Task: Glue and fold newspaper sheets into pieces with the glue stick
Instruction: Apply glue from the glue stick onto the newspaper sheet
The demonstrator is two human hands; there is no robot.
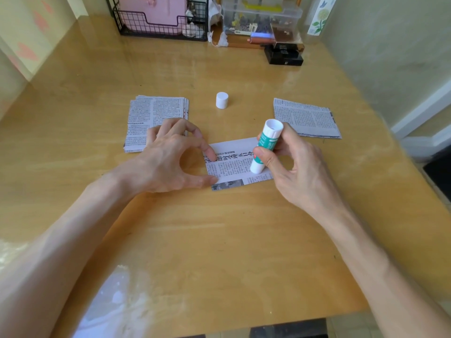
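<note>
- Gripping the glue stick (266, 145) between thumb and curled fingers, the right hand (300, 172) is holding it tilted, with its lower white end touching the newspaper sheet (234, 167) and its upper end leaning towards the far right.
- The left hand (170, 154) is pressing on the left edge of that sheet with the tips of its thumb and forefinger, which are spread apart in an arc. Its other fingers are lying loosely bent over the near right corner of the newspaper stack (151, 113).
- The sheet is lying flat in the middle of the worktop (219, 240), between the two hands, with a large headline running across it (the print is facing up).
- The white cap (222, 100) is standing upright by itself, farther away than the sheet and apart from it.
- The stack is sitting to the left of the cap, and a single folded newspaper piece (305, 118) is lying flat to the right, well apart from the stack.
- Along the far edge, a black wire basket (158, 23) is holding something pink, a clear plastic box (261, 18) is sitting just to its right, and black boxes (284, 56) are lying stacked in front of that box.
</note>
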